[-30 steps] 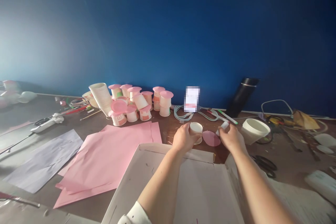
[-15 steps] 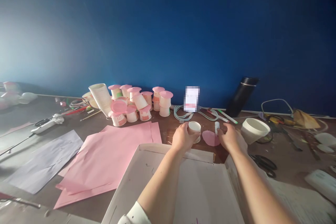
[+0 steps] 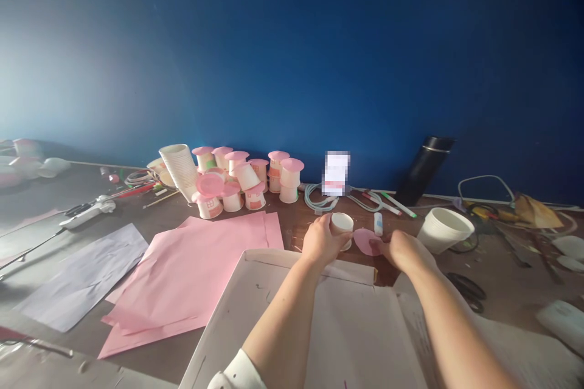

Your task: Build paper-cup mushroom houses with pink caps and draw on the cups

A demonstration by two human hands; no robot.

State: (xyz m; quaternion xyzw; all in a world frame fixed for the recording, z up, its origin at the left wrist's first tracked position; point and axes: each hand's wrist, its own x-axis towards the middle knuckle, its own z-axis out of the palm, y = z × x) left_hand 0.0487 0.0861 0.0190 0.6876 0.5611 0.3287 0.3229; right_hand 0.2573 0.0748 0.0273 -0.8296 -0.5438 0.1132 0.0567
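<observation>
My left hand (image 3: 323, 242) is wrapped around a small white paper cup (image 3: 342, 223), which stands upright with its open rim facing up. To its right is a pink paper disc (image 3: 364, 242). The thumb and fingertips of my right hand (image 3: 404, 252) are pinched at the disc's right edge. Just behind the disc, a glue stick (image 3: 378, 224) with a white and blue tube stands on the table, free of both hands.
A shallow white box (image 3: 274, 292) lies under my forearms. Pink paper sheets (image 3: 191, 273) are on the left, with pink-topped cups (image 3: 210, 203) and stacked cups (image 3: 177, 167) behind. At right are more cups (image 3: 444, 231), scissors (image 3: 466, 289) and a black bottle (image 3: 422, 173).
My right hand has let go of the glue stick and moved down to the pink disc's edge. My left hand keeps its hold on the cup. The view has shifted slightly.
</observation>
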